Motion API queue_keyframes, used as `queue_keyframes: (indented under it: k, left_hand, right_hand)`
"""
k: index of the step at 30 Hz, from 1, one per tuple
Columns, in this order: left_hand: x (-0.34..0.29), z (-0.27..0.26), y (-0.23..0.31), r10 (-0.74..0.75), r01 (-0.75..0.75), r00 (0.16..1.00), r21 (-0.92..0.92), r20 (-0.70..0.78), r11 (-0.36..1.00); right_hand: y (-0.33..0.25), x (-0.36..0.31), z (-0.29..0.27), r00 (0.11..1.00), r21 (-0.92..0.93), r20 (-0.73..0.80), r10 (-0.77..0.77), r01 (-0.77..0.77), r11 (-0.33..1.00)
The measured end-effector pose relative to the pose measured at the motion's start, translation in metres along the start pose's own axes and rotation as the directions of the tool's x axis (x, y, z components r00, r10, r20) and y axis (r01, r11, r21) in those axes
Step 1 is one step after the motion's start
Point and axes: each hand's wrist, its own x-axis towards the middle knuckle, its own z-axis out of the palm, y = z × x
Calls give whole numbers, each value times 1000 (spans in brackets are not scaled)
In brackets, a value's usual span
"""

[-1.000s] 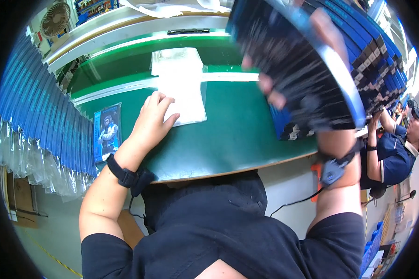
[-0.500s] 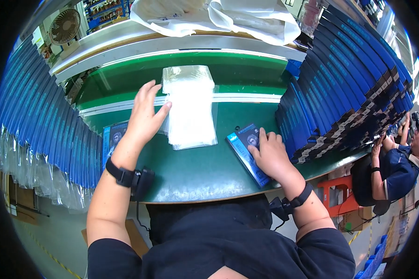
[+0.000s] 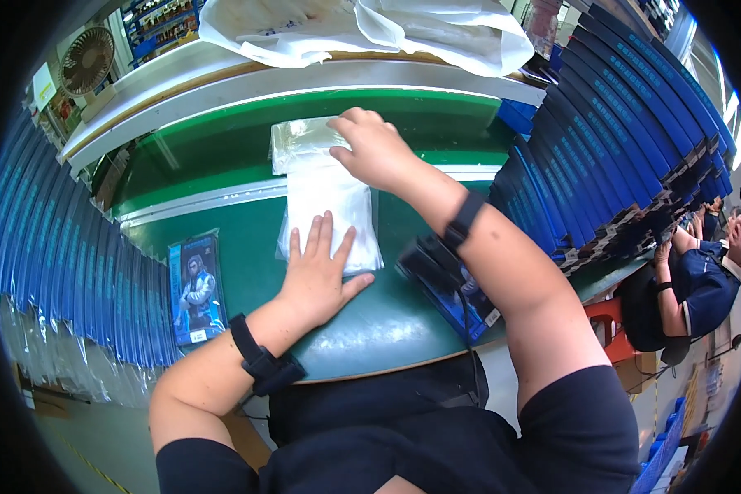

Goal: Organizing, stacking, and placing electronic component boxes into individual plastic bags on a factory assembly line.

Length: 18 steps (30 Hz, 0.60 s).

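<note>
A stack of clear plastic bags [image 3: 329, 198] lies on the green table in front of me, its upper end folded or overlapped by another clear sheet [image 3: 300, 146]. My left hand [image 3: 317, 276] rests flat on the near end of the stack, fingers spread. Over the far right corner of the bags is my right hand [image 3: 372, 146], fingers bent and thumb apart from them, with nothing visible held. Under my right forearm a blue and black flat box [image 3: 469, 313] is partly hidden. Another such box [image 3: 196, 288], with a figure printed on it and a clear wrap, lies at the left.
Rows of blue boxes stand at the left [image 3: 82, 255] and, taller, at the right [image 3: 617, 132]. White sheeting [image 3: 445, 37] covers the shelf behind the table. Beyond the right stack sits another person [image 3: 700, 280]. A fan [image 3: 88, 62] stands at the back left.
My left hand has come down onto the near end of the bags. My right hand has left the right box and moved up and left to the bags' far corner.
</note>
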Motion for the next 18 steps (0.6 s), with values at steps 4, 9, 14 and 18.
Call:
queue_keyframes:
  k: [4,9,14,18]
  left_hand:
    - [-4,1,-1,26,-26,999,-2,-32,1000]
    - [-3,-3,-1,36,-35,999,-63,11,997]
    - [-1,1,-5,60,-64,997,-91,-46,994]
    - [0,2,-10,73,-79,995,-86,-71,993]
  right_hand:
    - [32,41,56,977,-162,212,-10,45,986]
    - [48,48,86,952,-64,299,-67,90,994]
    - [68,62,82,990,126,132,-39,22,992]
    - [64,61,60,986,108,165,8,-26,994]
